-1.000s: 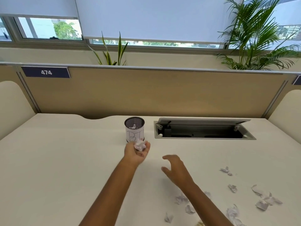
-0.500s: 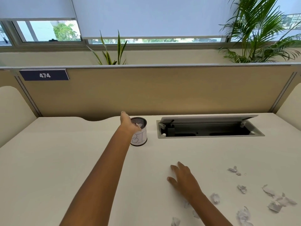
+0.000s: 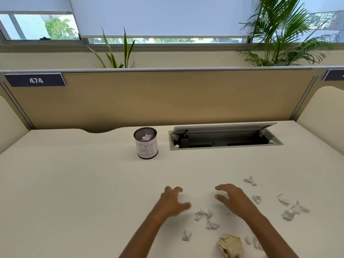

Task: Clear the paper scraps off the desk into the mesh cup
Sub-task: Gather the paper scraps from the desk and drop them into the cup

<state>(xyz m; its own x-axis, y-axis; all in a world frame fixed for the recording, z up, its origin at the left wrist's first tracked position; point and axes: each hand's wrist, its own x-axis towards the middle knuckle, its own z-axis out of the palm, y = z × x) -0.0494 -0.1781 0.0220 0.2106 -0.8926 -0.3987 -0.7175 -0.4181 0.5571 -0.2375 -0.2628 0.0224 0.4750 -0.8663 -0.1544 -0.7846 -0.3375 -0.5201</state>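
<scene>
White paper showing inside mesh cup (image 3: 145, 142), far beyond both grips; left hand (image 3: 172, 201) and right hand (image 3: 235, 199) hovering spread, empty; paper scraps (image 3: 203, 215) between them littering tabletop (image 3: 74, 183).

Left hand (image 3: 174, 201) motion-blurred, fingertips smeared; contact with the desk (image 3: 74, 183) cannot be told. Both forearms cut by the bottom edge. Crumpled tan paper ball (image 3: 231, 245) partly cut off at the bottom edge. Paper scraps (image 3: 251, 242) beside the right forearm blurred, count unclear; right hand (image 3: 235, 199) may cover more. Mesh cup (image 3: 145, 143): label reads "BI", later letters curve out of sight; its interior below the white scrap is hidden. Second blue tag (image 3: 334, 75) cut by the right edge, number unreadable
</scene>
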